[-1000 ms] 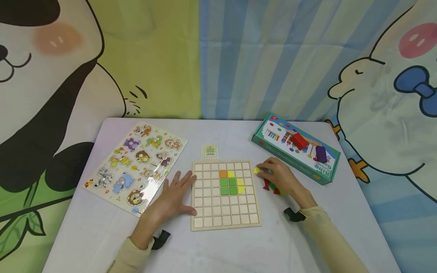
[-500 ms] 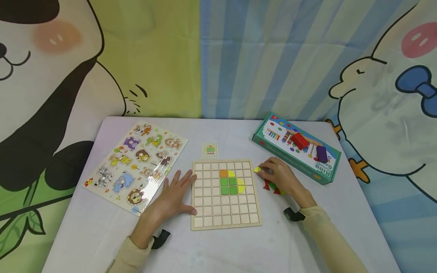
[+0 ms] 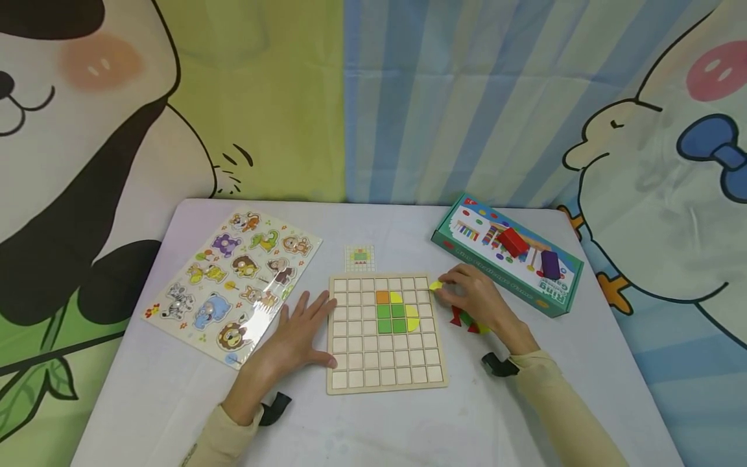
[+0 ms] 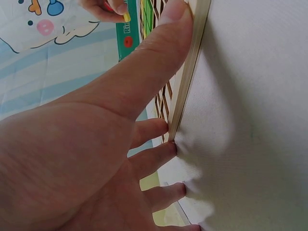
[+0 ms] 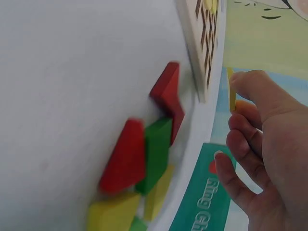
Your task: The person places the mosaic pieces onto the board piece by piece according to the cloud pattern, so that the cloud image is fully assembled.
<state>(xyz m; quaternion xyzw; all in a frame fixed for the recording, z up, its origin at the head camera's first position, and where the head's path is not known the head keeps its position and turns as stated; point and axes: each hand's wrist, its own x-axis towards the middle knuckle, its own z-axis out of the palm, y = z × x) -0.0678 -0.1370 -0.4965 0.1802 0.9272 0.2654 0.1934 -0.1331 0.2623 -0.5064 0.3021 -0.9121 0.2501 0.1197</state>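
A wooden grid board lies in the middle of the table, with an orange square, several green squares and yellow rounded pieces set in its cells. My left hand lies along its left side with fingers spread, thumb and fingertips at the rim. Over the board's upper right edge, my right hand pinches a small yellow piece between thumb and fingers. Beneath that hand is a small pile of loose pieces: red trapezoids, a green piece and yellow pieces.
Behind the board lies a small pattern card. An animal picture board covers the left side of the table. At the back right stands a green toy box, with red and purple blocks pictured on its lid.
My right hand has moved slightly left with the yellow piece, from beside the board to its upper right edge. The left hand has stayed in place.
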